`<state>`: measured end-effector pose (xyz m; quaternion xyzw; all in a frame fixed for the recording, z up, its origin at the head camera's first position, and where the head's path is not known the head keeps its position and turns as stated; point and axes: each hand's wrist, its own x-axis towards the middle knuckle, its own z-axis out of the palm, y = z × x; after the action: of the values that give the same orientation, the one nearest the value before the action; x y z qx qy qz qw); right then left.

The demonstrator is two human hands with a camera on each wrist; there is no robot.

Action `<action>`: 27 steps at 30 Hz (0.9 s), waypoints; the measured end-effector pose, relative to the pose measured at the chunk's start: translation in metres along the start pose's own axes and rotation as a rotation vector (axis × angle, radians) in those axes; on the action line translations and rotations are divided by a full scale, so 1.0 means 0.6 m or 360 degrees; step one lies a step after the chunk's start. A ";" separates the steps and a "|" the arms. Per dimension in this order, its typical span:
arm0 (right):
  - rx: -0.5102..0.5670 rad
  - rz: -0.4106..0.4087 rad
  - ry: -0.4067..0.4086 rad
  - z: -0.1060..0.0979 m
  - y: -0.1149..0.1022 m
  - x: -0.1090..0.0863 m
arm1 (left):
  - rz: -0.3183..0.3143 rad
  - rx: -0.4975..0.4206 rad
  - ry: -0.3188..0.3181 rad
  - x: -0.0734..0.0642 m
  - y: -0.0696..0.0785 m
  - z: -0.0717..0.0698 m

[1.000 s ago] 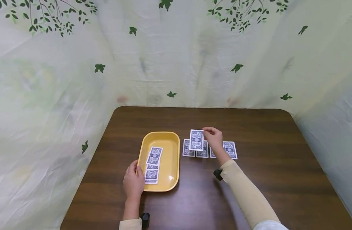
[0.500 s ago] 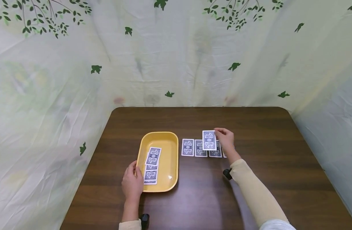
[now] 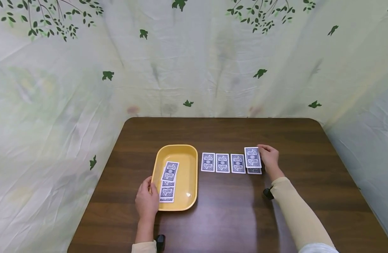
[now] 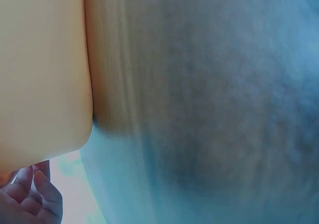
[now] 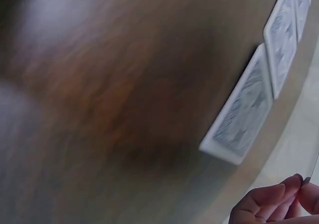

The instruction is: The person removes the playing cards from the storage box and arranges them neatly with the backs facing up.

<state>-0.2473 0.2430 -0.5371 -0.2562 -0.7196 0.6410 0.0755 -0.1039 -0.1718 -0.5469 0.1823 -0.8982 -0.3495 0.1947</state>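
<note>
Near the right end of a row of face-down playing cards (image 3: 222, 163), my right hand (image 3: 269, 158) pinches a playing card (image 3: 252, 157) with a blue patterned back by its right edge. This card overlaps the row's last card (image 3: 254, 171), whose lower strip shows. In the right wrist view my right hand's fingers (image 5: 269, 204) hold the card, seen as a thin edge. My left hand (image 3: 146, 202) grips the left rim of a yellow tray (image 3: 189, 175), thumb at the rim. Several face-down cards (image 3: 170, 171) lie overlapped inside the tray, along its left side.
Tray and cards rest on a brown wooden table (image 3: 231, 218) with rounded far corners. A pale curtain (image 3: 197, 63) with printed leaves hangs behind and beside it. Bare tabletop lies in front of the card row.
My right hand has carried the pinched card rightward along the row, from above its left cards to above the last one. My left hand and the tray stay in place.
</note>
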 end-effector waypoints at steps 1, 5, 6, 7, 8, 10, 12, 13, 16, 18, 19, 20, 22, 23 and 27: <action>-0.0006 0.0005 0.0006 -0.004 0.003 0.002 | -0.0001 0.0003 0.0001 0.000 -0.001 0.000; -0.0039 0.0001 0.0036 -0.018 0.013 0.009 | -0.0002 0.0004 0.0000 0.000 -0.002 0.001; -0.0047 -0.0006 0.0042 -0.021 0.014 0.010 | -0.0005 0.0000 0.0000 0.000 -0.002 0.001; -0.0052 -0.0017 0.0050 -0.024 0.016 0.012 | -0.0007 -0.0004 -0.0003 0.000 -0.001 0.001; -0.0058 -0.0032 0.0057 -0.027 0.017 0.013 | -0.0012 -0.0007 -0.0006 0.000 -0.001 0.001; -0.0074 -0.0043 0.0064 -0.033 0.019 0.016 | -0.0023 -0.0013 -0.0011 0.000 -0.001 0.001; -0.0083 -0.0037 0.0079 -0.039 0.021 0.018 | -0.0024 -0.0018 -0.0014 0.001 0.000 0.000; -0.0094 -0.0022 0.0084 -0.043 0.022 0.020 | -0.0025 -0.0017 -0.0017 0.001 0.000 0.001; -0.0126 0.0025 0.0095 -0.054 0.026 0.025 | -0.0021 -0.0009 -0.0020 0.002 -0.001 0.001; -0.0165 0.0047 0.0092 -0.061 0.029 0.029 | -0.0021 -0.0005 -0.0020 0.002 -0.002 0.002; -0.0186 0.0051 0.0089 -0.065 0.030 0.031 | -0.0022 -0.0003 -0.0022 0.002 -0.003 0.002; -0.0206 0.0051 0.0089 -0.068 0.031 0.032 | -0.0021 -0.0005 -0.0021 0.002 -0.003 0.002; -0.0258 0.0043 0.0082 -0.074 0.033 0.035 | -0.0024 -0.0012 -0.0018 0.002 -0.004 0.002; -0.0283 0.0038 0.0078 -0.076 0.033 0.035 | -0.0024 -0.0016 -0.0017 0.002 -0.003 0.002; -0.0373 0.0005 0.0056 -0.084 0.033 0.036 | -0.0024 -0.0027 -0.0014 0.001 -0.002 0.002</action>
<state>-0.2386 0.2985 -0.5527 -0.2756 -0.7877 0.5481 0.0566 -0.1049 -0.1724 -0.5485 0.1859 -0.8946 -0.3594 0.1896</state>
